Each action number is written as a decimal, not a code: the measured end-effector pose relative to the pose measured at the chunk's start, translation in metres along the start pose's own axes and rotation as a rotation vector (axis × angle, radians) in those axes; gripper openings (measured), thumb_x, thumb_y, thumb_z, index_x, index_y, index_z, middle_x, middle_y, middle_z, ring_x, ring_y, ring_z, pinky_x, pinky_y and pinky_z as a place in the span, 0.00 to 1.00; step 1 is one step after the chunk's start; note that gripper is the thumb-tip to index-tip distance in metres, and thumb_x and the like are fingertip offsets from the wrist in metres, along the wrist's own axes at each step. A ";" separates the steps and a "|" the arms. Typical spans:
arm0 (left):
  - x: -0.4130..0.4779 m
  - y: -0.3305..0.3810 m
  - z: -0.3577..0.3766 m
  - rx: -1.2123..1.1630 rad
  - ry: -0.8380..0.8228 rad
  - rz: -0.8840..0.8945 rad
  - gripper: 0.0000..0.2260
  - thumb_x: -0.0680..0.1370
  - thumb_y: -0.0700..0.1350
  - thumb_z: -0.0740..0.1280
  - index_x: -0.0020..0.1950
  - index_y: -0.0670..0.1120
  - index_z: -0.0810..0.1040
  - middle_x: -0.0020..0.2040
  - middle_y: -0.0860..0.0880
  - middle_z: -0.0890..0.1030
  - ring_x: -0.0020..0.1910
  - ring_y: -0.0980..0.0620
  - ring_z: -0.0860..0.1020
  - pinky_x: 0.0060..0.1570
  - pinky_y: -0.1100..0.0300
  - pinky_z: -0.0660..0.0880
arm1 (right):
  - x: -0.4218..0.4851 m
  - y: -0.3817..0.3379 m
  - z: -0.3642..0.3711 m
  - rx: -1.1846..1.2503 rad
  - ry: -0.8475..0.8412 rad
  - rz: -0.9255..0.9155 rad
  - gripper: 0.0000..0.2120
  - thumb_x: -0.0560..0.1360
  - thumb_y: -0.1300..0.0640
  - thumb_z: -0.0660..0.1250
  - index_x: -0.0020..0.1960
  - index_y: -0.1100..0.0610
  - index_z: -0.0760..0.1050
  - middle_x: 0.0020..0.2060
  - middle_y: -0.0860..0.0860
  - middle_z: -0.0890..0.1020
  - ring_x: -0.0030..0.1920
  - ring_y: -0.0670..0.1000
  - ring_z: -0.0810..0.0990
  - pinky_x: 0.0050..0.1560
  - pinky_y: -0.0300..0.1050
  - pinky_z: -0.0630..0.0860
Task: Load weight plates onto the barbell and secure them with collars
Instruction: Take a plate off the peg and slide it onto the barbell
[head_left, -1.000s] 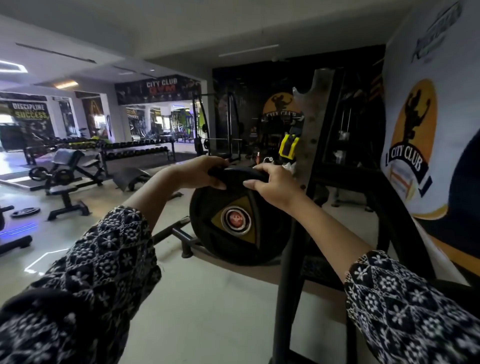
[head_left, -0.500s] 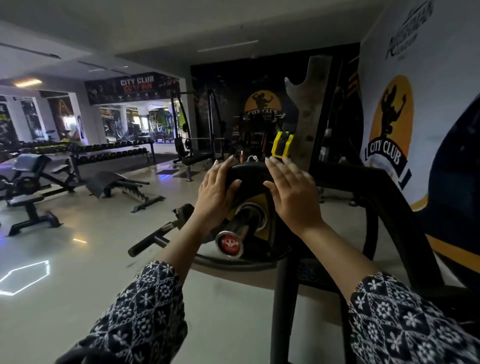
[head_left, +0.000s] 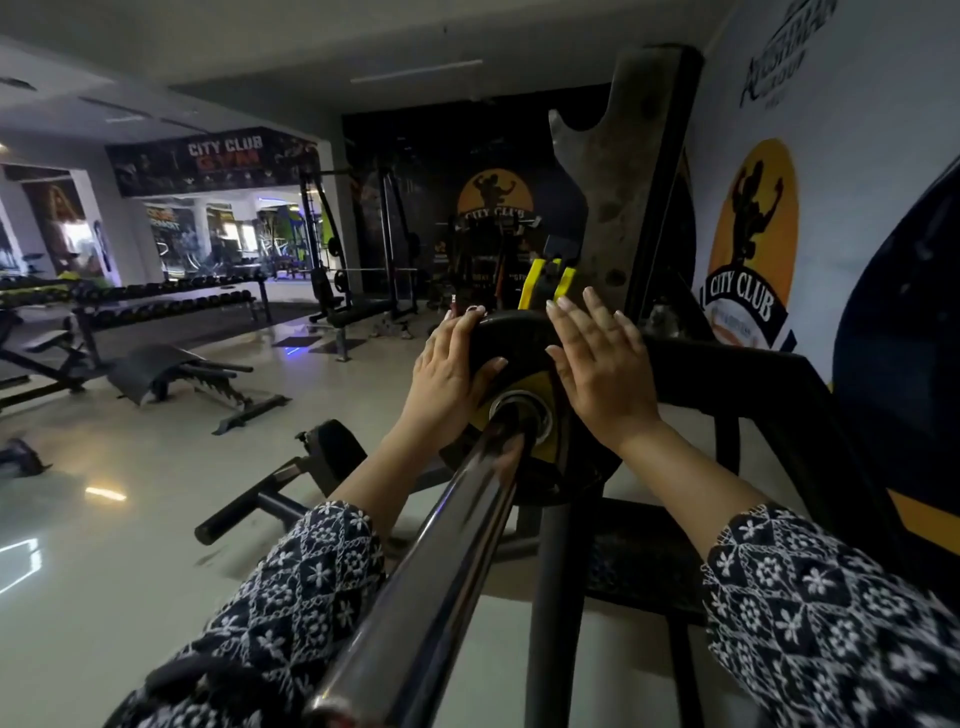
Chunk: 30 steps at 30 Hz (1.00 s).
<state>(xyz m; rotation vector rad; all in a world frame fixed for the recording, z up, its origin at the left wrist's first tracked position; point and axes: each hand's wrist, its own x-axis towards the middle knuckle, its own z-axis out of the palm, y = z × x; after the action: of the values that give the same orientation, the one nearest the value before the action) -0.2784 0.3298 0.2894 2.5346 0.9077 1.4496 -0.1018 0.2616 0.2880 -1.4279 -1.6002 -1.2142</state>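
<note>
A black weight plate (head_left: 511, 340) with yellow markings sits threaded on the chrome barbell sleeve (head_left: 441, 561), which runs from the bottom centre up into the plate's hole. My left hand (head_left: 449, 371) lies flat on the plate's left face, fingers over its upper rim. My right hand (head_left: 605, 364) presses flat against its right side with straight fingers. Both hands push on the plate rather than wrap around it. A yellow collar-like clip (head_left: 548, 283) shows just behind the plate; what it is fixed to is unclear.
A black rack upright (head_left: 553, 597) stands just right of the barbell, with a worn metal hook plate (head_left: 621, 171) above. A large dark plate (head_left: 904, 364) fills the right edge. A bench (head_left: 322, 467) lies left below; dumbbell racks (head_left: 156, 304) stand far left.
The plate has slid farther along the sleeve, away from me, leaving much more bare sleeve on my side. Both hands went from gripping its top rim to pressing flat on its face.
</note>
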 end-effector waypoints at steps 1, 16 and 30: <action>0.004 -0.003 0.005 -0.001 0.012 0.009 0.25 0.78 0.53 0.60 0.73 0.47 0.57 0.72 0.44 0.61 0.74 0.46 0.53 0.69 0.51 0.52 | 0.001 0.004 0.006 -0.012 0.015 -0.006 0.20 0.82 0.50 0.49 0.69 0.58 0.65 0.65 0.56 0.74 0.68 0.58 0.68 0.64 0.57 0.67; -0.051 0.007 -0.046 0.240 0.028 0.064 0.33 0.75 0.65 0.50 0.73 0.45 0.58 0.72 0.43 0.63 0.73 0.45 0.57 0.70 0.49 0.53 | -0.019 -0.023 -0.041 0.124 0.050 -0.017 0.22 0.81 0.48 0.49 0.69 0.59 0.65 0.66 0.57 0.73 0.69 0.56 0.67 0.68 0.53 0.58; -0.214 0.104 -0.169 0.433 0.196 0.149 0.27 0.78 0.59 0.52 0.70 0.43 0.62 0.70 0.40 0.67 0.71 0.46 0.59 0.70 0.50 0.54 | -0.097 -0.126 -0.203 0.220 0.141 -0.129 0.23 0.76 0.53 0.63 0.68 0.59 0.64 0.65 0.58 0.74 0.69 0.54 0.64 0.68 0.53 0.60</action>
<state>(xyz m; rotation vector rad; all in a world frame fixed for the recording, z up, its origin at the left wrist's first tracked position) -0.4488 0.0949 0.2556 2.8492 1.2016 1.7337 -0.2278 0.0413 0.2438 -1.0929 -1.6906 -1.1430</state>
